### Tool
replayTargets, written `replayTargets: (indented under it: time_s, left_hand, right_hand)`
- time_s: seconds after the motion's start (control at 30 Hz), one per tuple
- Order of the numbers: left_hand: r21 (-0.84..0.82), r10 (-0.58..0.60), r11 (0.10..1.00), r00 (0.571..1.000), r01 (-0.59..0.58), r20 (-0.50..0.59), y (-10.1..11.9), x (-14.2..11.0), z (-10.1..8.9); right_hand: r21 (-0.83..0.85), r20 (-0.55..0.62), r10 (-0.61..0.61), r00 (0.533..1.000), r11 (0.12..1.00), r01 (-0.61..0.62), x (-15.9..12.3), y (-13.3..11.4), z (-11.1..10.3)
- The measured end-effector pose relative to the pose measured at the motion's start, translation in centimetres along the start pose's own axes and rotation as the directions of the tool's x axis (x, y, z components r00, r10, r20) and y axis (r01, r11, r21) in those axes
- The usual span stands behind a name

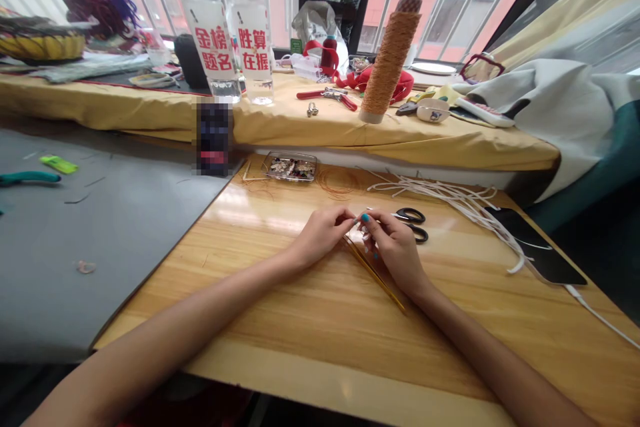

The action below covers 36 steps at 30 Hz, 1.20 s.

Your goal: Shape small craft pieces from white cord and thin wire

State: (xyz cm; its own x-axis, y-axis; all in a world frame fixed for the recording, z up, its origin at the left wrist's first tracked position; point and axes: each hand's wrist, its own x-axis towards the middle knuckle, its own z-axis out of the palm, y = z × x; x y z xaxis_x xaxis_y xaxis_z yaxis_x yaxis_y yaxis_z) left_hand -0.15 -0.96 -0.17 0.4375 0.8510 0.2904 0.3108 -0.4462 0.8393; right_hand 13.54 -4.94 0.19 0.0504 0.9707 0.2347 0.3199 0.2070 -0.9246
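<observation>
Over the wooden table, my left hand [324,232] and my right hand [397,247] meet with their fingertips almost touching. Thumb and finger of my left hand are pinched at the upper end of a golden-brown cord [376,273], which slants down toward the lower right in several strands. My right hand's fingers are curled round a small whitish-pink piece [367,235], mostly covered by the fingers, so its kind cannot be told. Just behind my right hand lie scissors [419,224] with black handles, their blades partly hidden.
A clear box [291,167] of small beads and loose orange thread [337,183] lie toward the back. White cords [450,195] partly cover a phone [540,247] at right. The yellow-clothed ledge holds bottles [204,40], a thread cone [391,60] and red-handled pliers [327,97].
</observation>
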Motion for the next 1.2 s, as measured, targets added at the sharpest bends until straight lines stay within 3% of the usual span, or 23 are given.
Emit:
replayTargets:
  time_s: [0.2,0.43,0.83,1.07,1.2]
  left_hand:
    - [-0.165,-0.052,0.985,0.998,0.056,0.032,-0.1,0.3,-0.1]
    - [-0.207,-0.091,0.973,0.994,0.102,0.060,-0.5,0.5,-0.1]
    - [-0.047,0.016,0.999,0.999,-0.015,0.032,-0.6,0.5,-0.1]
    - [-0.185,-0.068,0.978,0.988,0.092,0.136,-0.9,0.4,0.3]
    - [-0.182,-0.070,0.979,0.988,0.094,0.135,-1.0,0.4,0.4]
  right_hand:
    - [0.136,-0.045,0.073,0.996,0.988,-0.066,0.5,0.5,-0.1]
    - [0.238,-0.122,0.147,0.982,0.964,-0.114,1.0,0.7,-0.3]
    - [0.267,-0.200,0.194,0.960,0.954,-0.137,1.6,1.5,-0.8]
    - [0.285,-0.263,0.218,0.940,0.948,-0.140,2.4,2.2,-1.7]
    - [0.300,-0.264,0.234,0.936,0.942,-0.151,2.6,2.6,-1.8]
